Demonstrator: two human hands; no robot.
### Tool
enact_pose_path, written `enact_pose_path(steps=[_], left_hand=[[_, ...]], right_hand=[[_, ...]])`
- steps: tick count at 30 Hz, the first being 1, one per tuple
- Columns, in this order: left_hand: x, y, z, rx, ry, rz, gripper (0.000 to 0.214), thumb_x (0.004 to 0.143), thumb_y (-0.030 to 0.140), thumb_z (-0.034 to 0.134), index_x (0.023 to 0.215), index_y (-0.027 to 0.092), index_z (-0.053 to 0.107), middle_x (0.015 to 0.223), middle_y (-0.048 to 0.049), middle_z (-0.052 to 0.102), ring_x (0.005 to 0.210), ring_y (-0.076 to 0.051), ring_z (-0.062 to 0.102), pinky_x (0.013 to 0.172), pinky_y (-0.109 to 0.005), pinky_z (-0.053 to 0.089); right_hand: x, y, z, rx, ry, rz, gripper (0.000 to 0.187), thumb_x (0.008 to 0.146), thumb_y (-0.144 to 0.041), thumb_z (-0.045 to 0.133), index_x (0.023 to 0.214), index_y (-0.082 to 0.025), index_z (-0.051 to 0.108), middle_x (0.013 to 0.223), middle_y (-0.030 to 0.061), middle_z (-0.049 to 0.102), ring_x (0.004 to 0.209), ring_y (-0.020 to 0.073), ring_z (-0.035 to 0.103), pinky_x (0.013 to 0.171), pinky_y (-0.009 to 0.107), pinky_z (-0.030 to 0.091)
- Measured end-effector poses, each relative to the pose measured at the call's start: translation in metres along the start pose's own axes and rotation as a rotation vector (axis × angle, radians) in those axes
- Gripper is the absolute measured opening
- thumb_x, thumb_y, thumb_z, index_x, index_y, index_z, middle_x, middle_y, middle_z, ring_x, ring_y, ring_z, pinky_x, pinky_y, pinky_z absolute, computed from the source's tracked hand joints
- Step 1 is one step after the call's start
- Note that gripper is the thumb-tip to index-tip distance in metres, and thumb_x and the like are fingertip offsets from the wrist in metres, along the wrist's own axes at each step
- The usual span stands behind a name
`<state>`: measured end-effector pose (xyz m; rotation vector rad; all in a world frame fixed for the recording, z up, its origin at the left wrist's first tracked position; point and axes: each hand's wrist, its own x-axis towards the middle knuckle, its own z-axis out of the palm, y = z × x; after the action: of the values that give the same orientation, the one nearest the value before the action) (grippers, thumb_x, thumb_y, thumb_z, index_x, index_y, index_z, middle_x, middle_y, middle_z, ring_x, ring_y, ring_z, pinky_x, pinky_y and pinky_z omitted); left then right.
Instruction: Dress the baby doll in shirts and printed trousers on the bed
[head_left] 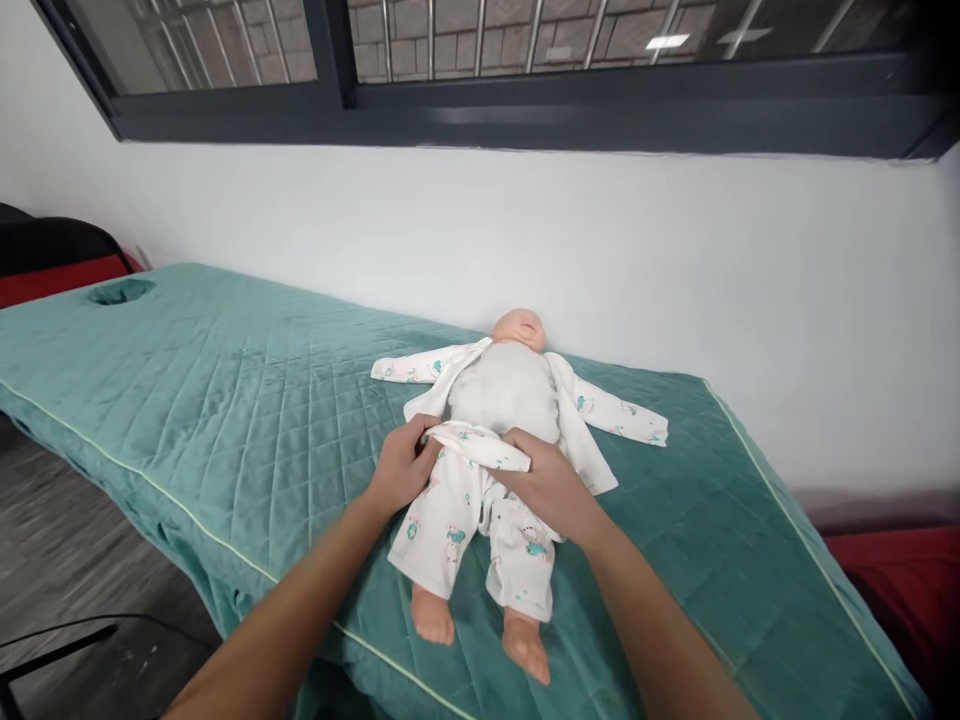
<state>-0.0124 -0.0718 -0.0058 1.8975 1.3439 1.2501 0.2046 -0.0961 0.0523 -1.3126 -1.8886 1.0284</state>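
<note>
A baby doll (517, 328) lies on its back on the green bed cover, head toward the wall and bare feet toward me. It wears a white printed jacket (626, 412), spread wide at the front over a pale, soft-looking torso (502, 385). White printed trousers (439, 530) cover its legs. My left hand (405, 465) grips the trousers' waistband at one side, fingers closed on the cloth. At the other side my right hand (551, 480) pinches the same waistband, its thumb on top. Between both hands the waistband (476, 442) is folded over. Some fingertips are hidden beneath the fabric.
The quilted green cover (225, 400) drapes over a massage bed with a face hole (121, 291) at the far left. A white wall (712, 250) and a dark window frame (480, 115) stand behind. Red and black seating (60, 255) is at left; red fabric (900, 580) is at right.
</note>
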Motion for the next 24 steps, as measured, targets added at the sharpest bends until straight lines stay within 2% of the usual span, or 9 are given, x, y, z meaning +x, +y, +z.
enact_pose_path(steps=[3,5,8,10,14,17,19,21,24], left_hand=[[-0.001,0.003,-0.004,-0.140,-0.048,-0.046,0.018,0.087,0.034,0.054,0.090,0.017,0.062,0.079,-0.0001,0.061,0.073,-0.015,0.052,0.069,-0.026,0.040],[0.000,0.004,-0.007,-0.249,-0.094,-0.087,0.022,0.087,0.037,0.054,0.088,0.017,0.062,0.079,-0.0001,0.060,0.074,-0.015,0.051,0.070,-0.026,0.039],[0.002,0.003,-0.010,-0.337,-0.114,-0.133,0.030,0.090,0.043,0.049,0.080,0.017,0.060,0.074,0.0004,0.055,0.073,-0.015,0.047,0.069,-0.026,0.038],[0.003,0.001,-0.010,-0.367,-0.124,-0.152,0.035,0.090,0.046,0.048,0.075,0.017,0.058,0.072,0.0004,0.053,0.072,-0.015,0.046,0.068,-0.026,0.038],[0.007,-0.005,-0.013,-0.563,-0.160,-0.210,0.035,0.087,0.048,0.051,0.075,0.016,0.060,0.075,-0.0022,0.058,0.072,-0.016,0.049,0.070,-0.028,0.040],[0.022,-0.003,-0.021,-0.723,-0.290,-0.243,0.042,0.088,0.049,0.044,0.084,0.015,0.066,0.082,-0.0074,0.064,0.075,-0.019,0.055,0.072,-0.031,0.044],[0.037,0.008,-0.025,-0.615,-0.369,-0.219,0.042,0.088,0.049,0.043,0.085,0.015,0.069,0.086,-0.0085,0.067,0.078,-0.020,0.057,0.071,-0.031,0.044],[0.053,0.028,-0.026,-0.361,-0.421,-0.164,0.035,0.086,0.046,0.051,0.082,0.017,0.070,0.087,-0.0056,0.068,0.079,-0.019,0.057,0.069,-0.028,0.042],[0.076,0.063,-0.018,-0.155,-0.634,-0.023,0.029,0.082,0.046,0.060,0.086,0.021,0.072,0.081,-0.0012,0.069,0.074,-0.018,0.057,0.063,-0.025,0.039]], right_hand=[[-0.004,0.000,-0.020,0.159,-0.160,-0.026,0.024,0.080,-0.042,0.067,0.087,-0.020,0.060,0.081,-0.0026,0.057,0.075,0.0139,0.051,0.065,0.025,0.039],[-0.005,0.008,-0.036,0.231,-0.163,-0.002,0.028,0.081,-0.046,0.065,0.092,-0.020,0.062,0.083,-0.0008,0.060,0.073,0.0138,0.052,0.063,0.025,0.039],[-0.004,0.024,-0.054,0.230,-0.067,0.073,0.031,0.083,-0.050,0.063,0.087,-0.019,0.063,0.071,-0.0017,0.056,0.060,0.0108,0.045,0.054,0.024,0.033],[-0.002,0.032,-0.057,0.213,-0.016,0.088,0.031,0.080,-0.049,0.067,0.081,-0.018,0.063,0.068,-0.0022,0.054,0.059,0.0103,0.043,0.053,0.023,0.033],[0.001,0.036,-0.048,0.288,0.171,0.036,0.025,0.076,-0.043,0.072,0.079,-0.019,0.062,0.069,-0.0026,0.055,0.063,0.0110,0.047,0.059,0.024,0.037],[0.004,0.036,-0.035,0.332,0.354,0.004,0.022,0.077,-0.040,0.072,0.080,-0.021,0.062,0.070,-0.0024,0.057,0.065,0.0119,0.049,0.062,0.025,0.039],[0.007,0.037,-0.027,0.315,0.419,0.001,0.021,0.077,-0.039,0.072,0.082,-0.021,0.062,0.075,-0.0008,0.061,0.069,0.0133,0.053,0.067,0.027,0.042],[0.010,0.039,-0.021,0.291,0.465,-0.005,0.022,0.077,-0.040,0.072,0.084,-0.021,0.062,0.082,0.0012,0.064,0.075,0.0152,0.057,0.072,0.029,0.044],[0.012,0.039,-0.016,0.282,0.507,-0.004,0.025,0.076,-0.043,0.072,0.084,-0.022,0.062,0.086,0.0029,0.065,0.078,0.0169,0.059,0.073,0.030,0.045]])
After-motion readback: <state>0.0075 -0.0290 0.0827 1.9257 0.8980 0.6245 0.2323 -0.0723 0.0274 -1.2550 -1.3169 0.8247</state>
